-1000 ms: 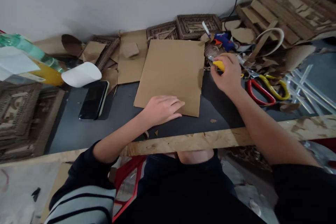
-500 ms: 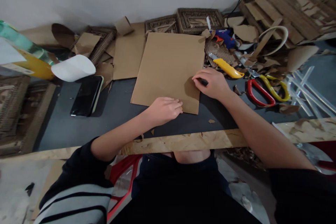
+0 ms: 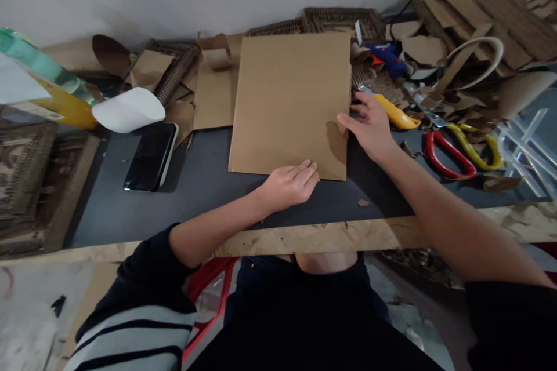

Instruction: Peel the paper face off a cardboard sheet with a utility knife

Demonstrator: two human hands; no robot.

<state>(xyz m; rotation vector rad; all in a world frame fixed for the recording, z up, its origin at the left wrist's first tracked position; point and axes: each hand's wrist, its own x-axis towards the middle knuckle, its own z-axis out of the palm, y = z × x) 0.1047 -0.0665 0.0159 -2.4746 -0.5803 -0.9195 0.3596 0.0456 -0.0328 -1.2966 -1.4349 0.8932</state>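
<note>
A flat brown cardboard sheet (image 3: 289,104) lies on the dark tabletop in front of me. My left hand (image 3: 292,185) has its fingers curled over the near edge of the sheet, closed on it. Beside the sheet's right edge is my right hand (image 3: 369,127), its thumb and fingers apart and nothing visible in it. Just beyond that hand lies a yellow utility knife (image 3: 398,113). Scissors with one red and one yellow handle (image 3: 450,153) lie further right.
A black phone (image 3: 150,156) and a white paper roll (image 3: 129,110) lie on the left. Behind the sheet are woven-looking cardboard trays (image 3: 342,16). A blue glue gun (image 3: 387,59), cardboard scraps and clear glue sticks (image 3: 528,148) crowd the right side.
The sheet has turned slightly and shifted away from me. My right hand has opened; the small black object in it is out of sight. My left hand stays at the near edge.
</note>
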